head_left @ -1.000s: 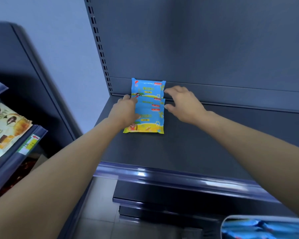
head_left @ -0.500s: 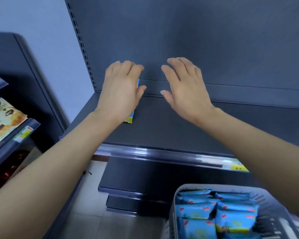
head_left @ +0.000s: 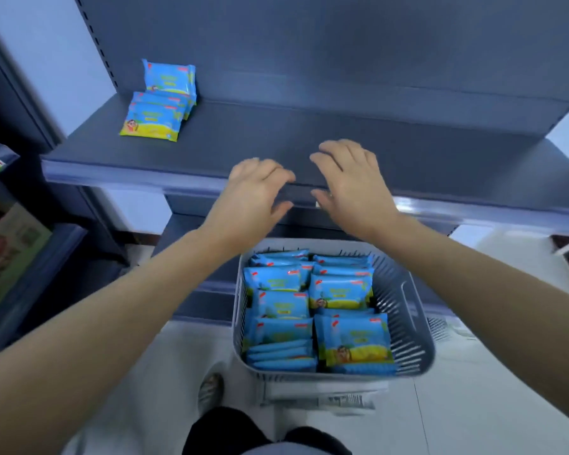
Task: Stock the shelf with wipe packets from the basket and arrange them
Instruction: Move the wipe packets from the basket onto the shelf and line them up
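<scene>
Head view: at the far left edge stands a neighbouring shelf unit (head_left: 30,264) carrying boxed goods, blurred.

The dark grey shelf (head_left: 309,136) spans the frame. Near its back left corner, one wipe packet (head_left: 169,76) stands upright against the back panel. Directly in front of it, a short stack of wipe packets (head_left: 153,119) lies flat, overlapping, with the front packet's yellow edge facing the shelf's front edge.

The left hand (head_left: 255,195) hovers palm down over the front edge of the shelf, near its middle. Its fingers are loosely curled and it holds nothing. The right hand (head_left: 352,188) is just beside it, also palm down, fingers spread and slightly bent, holding nothing. Whether either hand touches the shelf cannot be determined.

Below the hands, in front of the lower shelves, sits a pale slatted basket (head_left: 411,310). It is filled with blue wipe packets in the basket (head_left: 342,290), arranged in two rows (some lying face up, some standing on edge). The basket rests on a white printed sheet (head_left: 342,400) on the light floor (head_left: 490,405).
</scene>
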A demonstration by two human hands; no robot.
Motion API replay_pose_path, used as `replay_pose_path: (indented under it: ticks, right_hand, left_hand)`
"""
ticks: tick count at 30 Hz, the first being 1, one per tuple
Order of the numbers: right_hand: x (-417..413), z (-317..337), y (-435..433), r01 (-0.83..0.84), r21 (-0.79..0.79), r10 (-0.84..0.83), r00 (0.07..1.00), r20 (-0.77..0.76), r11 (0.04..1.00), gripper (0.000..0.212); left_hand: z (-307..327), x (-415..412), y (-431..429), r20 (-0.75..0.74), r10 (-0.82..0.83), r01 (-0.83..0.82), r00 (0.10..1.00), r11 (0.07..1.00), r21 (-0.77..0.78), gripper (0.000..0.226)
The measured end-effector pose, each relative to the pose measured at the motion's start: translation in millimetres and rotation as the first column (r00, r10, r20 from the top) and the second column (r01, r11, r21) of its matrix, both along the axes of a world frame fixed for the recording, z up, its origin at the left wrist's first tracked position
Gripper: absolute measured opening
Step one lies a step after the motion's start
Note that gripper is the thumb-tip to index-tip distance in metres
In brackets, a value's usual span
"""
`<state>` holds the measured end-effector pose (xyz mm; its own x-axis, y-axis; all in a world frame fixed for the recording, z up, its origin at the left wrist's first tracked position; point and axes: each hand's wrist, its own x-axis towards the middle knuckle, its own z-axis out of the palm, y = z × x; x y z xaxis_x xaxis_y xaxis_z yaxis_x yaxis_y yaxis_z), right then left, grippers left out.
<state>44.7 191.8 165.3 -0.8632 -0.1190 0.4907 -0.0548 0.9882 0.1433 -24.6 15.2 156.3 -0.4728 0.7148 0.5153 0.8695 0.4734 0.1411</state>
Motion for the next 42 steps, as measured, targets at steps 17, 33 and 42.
replay_pose_path:
  ticks: [17,33,42]
  right_hand:
    - [53.2,-165.1,54.2,0.135,0.129,-0.186,0.650,0.737,0.982,0.038]
    - [47.5,-158.4,56.3,0.181,0.146,-0.230,0.647,0.727,0.973,0.032]
    - [5.5,-38.3,53.0,0.228,-0.149,-0.132,0.870,0.476,0.962,0.022]
  left_hand:
    - [-165.5,20.1,8.9,0.293,0.296,-0.083,0.909,0.817,-0.570,0.044]
    - [-176.1,3.6,24.9,0.091,0.324,-0.150,0.942,0.647,-0.748,0.026]
    - [-70.9,-18.8,22.0,0.470,0.348,-0.161,0.811,0.905,-0.393,0.017]
